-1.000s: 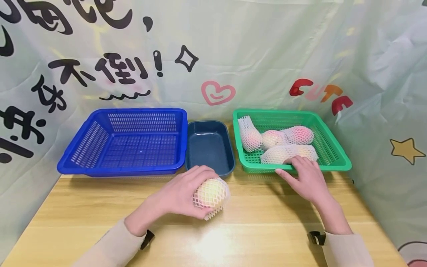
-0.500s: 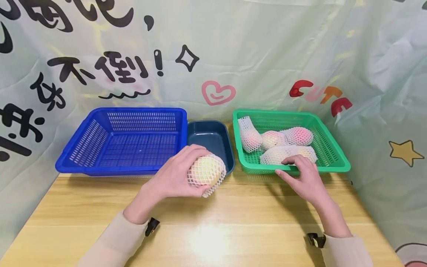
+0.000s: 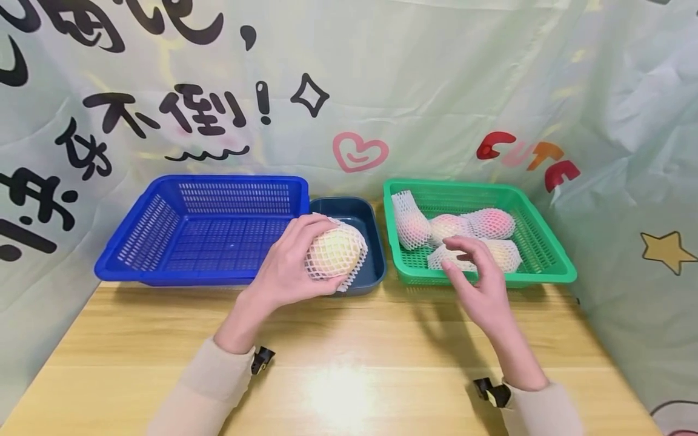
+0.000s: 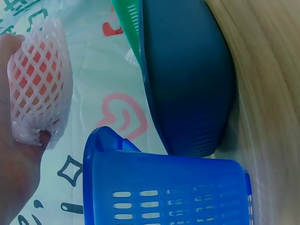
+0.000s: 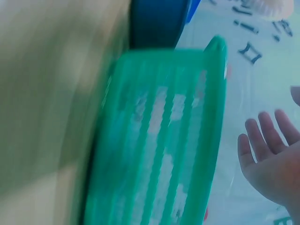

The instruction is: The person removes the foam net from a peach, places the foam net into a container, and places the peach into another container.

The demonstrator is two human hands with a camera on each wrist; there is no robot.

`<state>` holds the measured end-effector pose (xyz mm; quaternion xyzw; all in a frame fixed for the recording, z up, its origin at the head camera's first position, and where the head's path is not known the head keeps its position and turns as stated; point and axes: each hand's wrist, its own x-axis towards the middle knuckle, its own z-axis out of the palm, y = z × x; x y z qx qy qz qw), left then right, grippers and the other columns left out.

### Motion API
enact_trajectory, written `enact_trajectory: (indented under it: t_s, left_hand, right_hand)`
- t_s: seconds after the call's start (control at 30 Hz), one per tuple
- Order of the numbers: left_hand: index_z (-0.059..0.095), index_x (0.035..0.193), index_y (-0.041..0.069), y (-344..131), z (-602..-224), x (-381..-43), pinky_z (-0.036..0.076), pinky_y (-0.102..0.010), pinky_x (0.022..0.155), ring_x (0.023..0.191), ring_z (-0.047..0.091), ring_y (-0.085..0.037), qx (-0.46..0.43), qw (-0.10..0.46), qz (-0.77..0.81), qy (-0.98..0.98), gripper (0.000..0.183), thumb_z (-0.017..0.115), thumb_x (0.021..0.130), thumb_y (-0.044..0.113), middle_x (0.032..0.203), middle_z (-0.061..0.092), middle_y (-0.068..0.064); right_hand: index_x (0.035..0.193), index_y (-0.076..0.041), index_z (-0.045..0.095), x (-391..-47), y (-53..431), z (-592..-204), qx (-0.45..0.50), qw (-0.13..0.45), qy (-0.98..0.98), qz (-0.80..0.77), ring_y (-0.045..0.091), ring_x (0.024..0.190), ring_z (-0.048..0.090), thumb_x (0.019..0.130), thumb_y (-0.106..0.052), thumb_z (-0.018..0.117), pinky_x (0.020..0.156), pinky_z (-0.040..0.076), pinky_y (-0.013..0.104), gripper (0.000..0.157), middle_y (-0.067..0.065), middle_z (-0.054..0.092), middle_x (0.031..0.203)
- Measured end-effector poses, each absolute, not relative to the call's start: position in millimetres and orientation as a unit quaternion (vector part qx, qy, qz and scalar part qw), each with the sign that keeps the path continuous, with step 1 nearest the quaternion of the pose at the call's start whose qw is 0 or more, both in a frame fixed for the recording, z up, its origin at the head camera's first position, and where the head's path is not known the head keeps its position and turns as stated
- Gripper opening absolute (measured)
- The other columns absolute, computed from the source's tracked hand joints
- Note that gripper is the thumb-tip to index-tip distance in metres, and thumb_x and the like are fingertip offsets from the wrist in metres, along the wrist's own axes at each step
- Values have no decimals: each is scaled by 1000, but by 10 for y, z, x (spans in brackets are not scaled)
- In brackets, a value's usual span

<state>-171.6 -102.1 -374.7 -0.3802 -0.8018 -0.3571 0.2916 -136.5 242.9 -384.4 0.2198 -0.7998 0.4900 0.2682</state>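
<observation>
My left hand [image 3: 286,260] grips a round, pale yellow fruit in a white foam net [image 3: 334,251], thumb at the near side and fingers over the top. It is above the dark blue dish [image 3: 373,266]. In the left wrist view the netted fruit [image 4: 40,84] shows red through the mesh, higher than the dish's rim. My right hand [image 3: 482,290] is over the front rim of the green basket [image 3: 545,242], fingers spread, nothing in its grasp. Several netted fruits [image 3: 495,224] lie in that basket, one partly hidden behind my right hand.
A blue basket [image 3: 229,242] stands left of the dish, with nothing in it. The wooden table [image 3: 349,375] extends in front of the containers. Behind hangs a pale printed cloth [image 3: 436,91] with lettering and a heart.
My left hand has carried the netted fruit away from me, from above the table to above the dish. My right hand has drawn back a little to the left, fingers coming off the basket's contents.
</observation>
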Motion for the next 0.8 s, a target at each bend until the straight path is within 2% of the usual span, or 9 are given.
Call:
enact_trajectory:
  t_s: [0.17,0.3,0.47,0.7,0.8]
  left_hand:
    - [57,135,7,-1006,-3765,-1742,53,-46,98,121,55,-30,-380,319,-352,-794,85,93,64,38,135,57,-11]
    - [58,133,6,-999,-3757,-1742,52,-46,100,121,54,-32,-378,340,-351,-786,84,94,63,37,134,58,-12]
    - [59,131,5,-983,-3750,-1736,52,-46,101,120,54,-35,-377,366,-355,-773,82,96,63,34,133,59,-14]
    - [61,128,5,-971,-3750,-1720,49,-46,102,120,54,-36,-375,397,-349,-762,81,97,62,33,131,60,-14]
    - [61,128,6,-965,-3749,-1712,47,-46,104,120,54,-37,-376,407,-345,-758,80,97,62,32,130,61,-15]
  right_hand:
    - [143,11,51,-1382,2161,-3769,236,245,-731,592,24,131,55,96,18,55,106,44,28,48,20,56,142]
    - [148,10,45,-1415,1968,-3719,245,220,-697,637,31,135,51,100,13,52,110,43,29,48,24,50,149]
    - [150,5,45,-1466,1734,-3660,238,197,-686,659,33,137,51,102,7,54,111,44,32,49,22,49,152]
    - [151,3,44,-1552,1433,-3649,266,169,-673,669,33,137,52,98,6,59,110,46,38,55,21,47,154]
    - [154,-1,42,-1557,1326,-3638,279,145,-677,665,37,140,49,98,-3,65,111,46,39,61,18,46,156]
